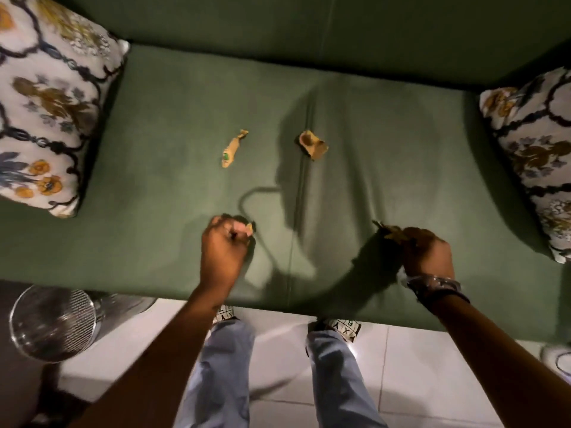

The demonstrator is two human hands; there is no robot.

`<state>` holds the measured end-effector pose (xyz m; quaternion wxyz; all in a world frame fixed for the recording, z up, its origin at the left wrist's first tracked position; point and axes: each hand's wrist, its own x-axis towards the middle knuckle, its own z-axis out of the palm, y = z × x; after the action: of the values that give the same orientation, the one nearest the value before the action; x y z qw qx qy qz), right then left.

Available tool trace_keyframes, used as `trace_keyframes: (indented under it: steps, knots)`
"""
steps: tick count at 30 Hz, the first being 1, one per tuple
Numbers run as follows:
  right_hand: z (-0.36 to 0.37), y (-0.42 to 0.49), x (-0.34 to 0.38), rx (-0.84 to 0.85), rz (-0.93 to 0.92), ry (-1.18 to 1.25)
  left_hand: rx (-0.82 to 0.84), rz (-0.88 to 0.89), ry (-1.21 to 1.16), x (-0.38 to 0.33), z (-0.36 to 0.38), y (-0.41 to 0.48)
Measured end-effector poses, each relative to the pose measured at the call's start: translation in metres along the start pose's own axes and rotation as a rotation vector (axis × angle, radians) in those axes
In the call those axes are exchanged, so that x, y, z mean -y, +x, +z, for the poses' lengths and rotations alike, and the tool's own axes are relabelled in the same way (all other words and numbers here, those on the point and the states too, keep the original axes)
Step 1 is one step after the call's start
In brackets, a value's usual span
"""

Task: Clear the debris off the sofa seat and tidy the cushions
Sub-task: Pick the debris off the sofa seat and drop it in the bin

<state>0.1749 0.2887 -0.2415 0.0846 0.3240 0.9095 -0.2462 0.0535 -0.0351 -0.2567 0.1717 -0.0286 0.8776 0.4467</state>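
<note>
On the green sofa seat (173, 125) lie two crumpled tan scraps: a twisted wrapper (232, 148) left of the centre seam and a crumpled paper piece (312, 144) right of it. My left hand (222, 246) rests near the seat's front, fingers closed on a small tan scrap (249, 227). My right hand (425, 251) is also closed, gripping a bunch of tan scraps (390, 232) that stick out to the left. A floral cushion (46, 97) leans at the left end and another floral cushion (537, 156) at the right end.
A round metal mesh bin (52, 322) stands on the floor at the front left of the sofa. White floor tiles (414, 359) and my legs in jeans are below the seat's front edge. Another round rim (560, 361) shows at the far right.
</note>
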Motion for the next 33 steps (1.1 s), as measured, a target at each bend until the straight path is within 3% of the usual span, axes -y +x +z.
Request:
trace_keyframes:
  steps: [6,9,12,15,17,22,25,30,33]
  knots:
    - [0.051,-0.066,0.103,0.089,0.050,0.230,-0.170,-0.154,-0.107,0.074,-0.078,-0.087]
    - [0.099,-0.108,0.179,0.178,-0.128,0.265,-0.343,-0.404,-0.236,0.118,-0.133,-0.111]
    - [0.157,-0.159,0.276,0.422,-0.314,0.312,-0.551,-0.669,-0.364,0.158,-0.195,-0.119]
    - [0.220,-0.201,0.356,0.675,-0.472,0.301,-0.624,-0.775,-0.367,0.199,-0.244,-0.116]
    - [0.269,-0.225,0.398,0.751,-0.522,0.268,-0.661,-0.800,-0.348,0.230,-0.272,-0.110]
    - [0.371,-0.252,0.460,0.992,-0.368,0.186,-0.549,-0.893,-0.264,0.295,-0.304,-0.092]
    - [0.384,-0.251,0.457,0.961,-0.248,0.147,-0.577,-0.981,-0.248,0.316,-0.301,-0.081]
    - [0.322,-0.229,0.409,0.841,-0.290,0.267,-0.626,-0.857,-0.071,0.274,-0.277,-0.087]
    - [0.252,-0.180,0.364,0.676,-0.316,0.266,-0.553,-0.505,0.098,0.207,-0.239,-0.080]
